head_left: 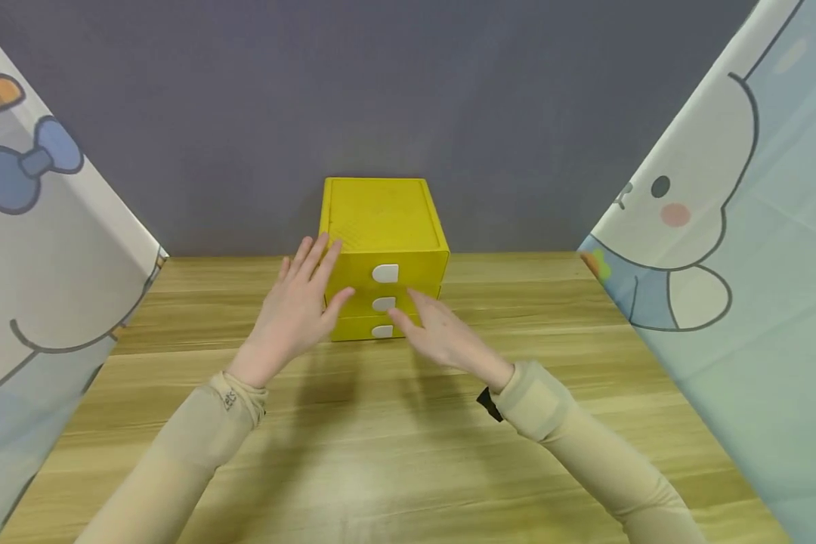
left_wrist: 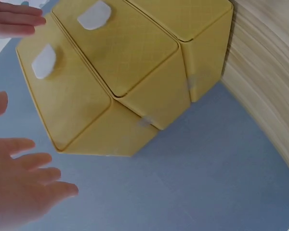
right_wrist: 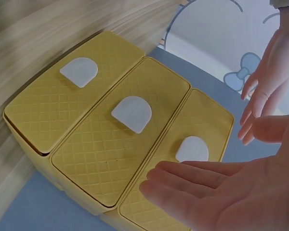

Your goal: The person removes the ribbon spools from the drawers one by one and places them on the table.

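A yellow three-drawer box (head_left: pixel 384 215) stands on the wooden table against the grey backdrop, all its drawers closed. Each front has a waffle pattern and a white rounded pull, among them the top pull (head_left: pixel 385 273) and the middle pull (right_wrist: pixel 132 114). My left hand (head_left: pixel 295 306) is held at the box's left front corner, fingers spread and straight, holding nothing. My right hand (head_left: pixel 445 332) reaches in front of the lower drawers with fingers extended, also holding nothing. In the right wrist view, its fingertips (right_wrist: pixel 159 180) overlap the top drawer just below the pull.
The wood-grain table (head_left: pixel 394 453) stretches out in front of the box. Behind rises a dark grey backdrop (head_left: pixel 381 91). Cartoon-printed cloths hang as side walls, one on the left (head_left: pixel 61 272) and one on the right (head_left: pixel 741 302).
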Tool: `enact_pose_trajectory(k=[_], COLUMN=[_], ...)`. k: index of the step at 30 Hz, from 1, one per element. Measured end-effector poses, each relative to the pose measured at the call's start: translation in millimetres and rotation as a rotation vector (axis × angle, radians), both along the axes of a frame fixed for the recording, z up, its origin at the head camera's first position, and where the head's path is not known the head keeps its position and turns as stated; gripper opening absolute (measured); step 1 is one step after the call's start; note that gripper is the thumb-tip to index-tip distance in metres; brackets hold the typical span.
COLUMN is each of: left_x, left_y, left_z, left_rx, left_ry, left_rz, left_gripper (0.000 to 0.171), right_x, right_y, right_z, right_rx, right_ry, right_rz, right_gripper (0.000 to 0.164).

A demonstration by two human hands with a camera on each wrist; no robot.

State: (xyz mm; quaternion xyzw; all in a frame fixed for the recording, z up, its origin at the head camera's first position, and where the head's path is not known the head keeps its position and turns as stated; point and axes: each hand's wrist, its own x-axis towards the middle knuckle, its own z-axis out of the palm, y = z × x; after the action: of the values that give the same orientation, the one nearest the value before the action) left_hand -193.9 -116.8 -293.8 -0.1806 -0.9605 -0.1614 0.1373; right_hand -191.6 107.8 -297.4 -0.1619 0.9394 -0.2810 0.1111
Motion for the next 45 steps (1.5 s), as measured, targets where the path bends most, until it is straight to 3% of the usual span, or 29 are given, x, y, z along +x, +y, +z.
enact_pose_trajectory(k=[11, 18, 32, 38, 45], left_x=[-11.9, -20.1, -35.9, -40.8, -45.8], left_y=[-10, -18, -35, -42, -45], left_z=[4.5, 3.5, 3.6, 3.4, 3.9], left_rx=[-0.025, -0.031, -0.025, -0.015, -0.028], left_ry=[-0.042, -0.06, -0.098, -0.072, -0.049], left_rz=[-0.021, -0.068, -0.202, -0.266, -0.282], left_gripper=[0.069, 0.072, 0.079, 0.084, 0.092], right_x=[-13.4, -23.7, -35.3, -37.9, -41.1], right_y=[-1, -1, -9, -14, -18], right_z=[5.3, 1.8, -4.5, -6.7, -9.5], right_rx=[-0.076, -0.167, -0.5, -0.552, -0.588], right_ry=[-0.058, -0.102, -0.343, -0.389, -0.415], right_rz=[-0.026, -0.04, -0.136, -0.165, -0.166], right_gripper=[0.072, 0.066, 0.063, 0.064, 0.063])
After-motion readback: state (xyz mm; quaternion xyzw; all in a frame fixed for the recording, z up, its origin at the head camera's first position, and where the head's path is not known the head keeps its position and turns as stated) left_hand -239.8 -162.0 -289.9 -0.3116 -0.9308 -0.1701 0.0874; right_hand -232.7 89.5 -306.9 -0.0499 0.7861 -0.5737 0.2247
